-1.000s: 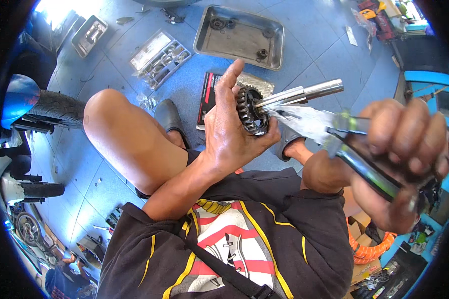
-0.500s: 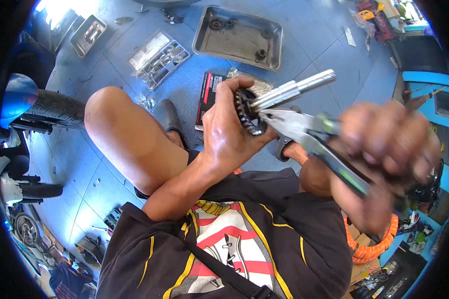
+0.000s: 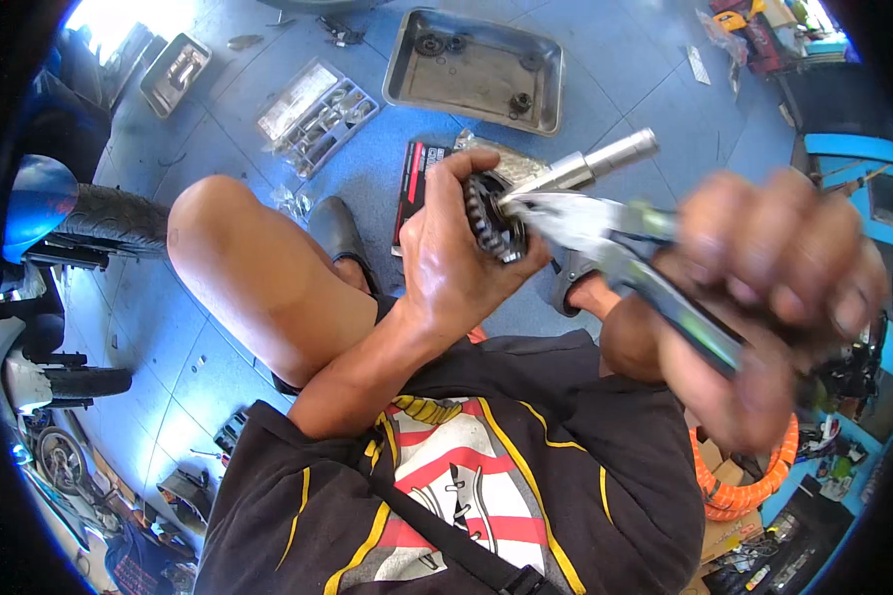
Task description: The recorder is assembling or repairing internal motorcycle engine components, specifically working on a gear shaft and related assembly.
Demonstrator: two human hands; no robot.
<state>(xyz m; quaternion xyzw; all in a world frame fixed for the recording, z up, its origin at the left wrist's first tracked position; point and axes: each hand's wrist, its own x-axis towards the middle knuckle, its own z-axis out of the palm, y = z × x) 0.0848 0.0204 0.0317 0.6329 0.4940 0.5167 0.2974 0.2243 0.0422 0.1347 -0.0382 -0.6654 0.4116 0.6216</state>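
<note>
My left hand (image 3: 445, 233) is wrapped round a dark toothed gear (image 3: 496, 220) in front of my lap. A shiny metal shaft (image 3: 590, 164) sticks out of the gear's middle, up and to the right. My right hand (image 3: 769, 288), smeared by motion, grips pliers (image 3: 655, 273) with black and green handles. The plier jaws (image 3: 551, 216) reach to the gear's hub at the foot of the shaft. What exactly they pinch there is too small to tell.
Beyond my hands on the blue tiled floor lies a metal tray (image 3: 395, 74) with gears, beside a divided parts box (image 3: 327, 119) and a smaller tray (image 3: 159, 89). A black and red box (image 3: 412, 198) lies by my foot. A motorcycle tyre (image 3: 119, 218) stands left, orange hoops (image 3: 744, 496) lower right.
The shaft has tipped slightly lower and the gear has turned a little in my left hand. The pliers stay at the hub, with my right hand shifted slightly.
</note>
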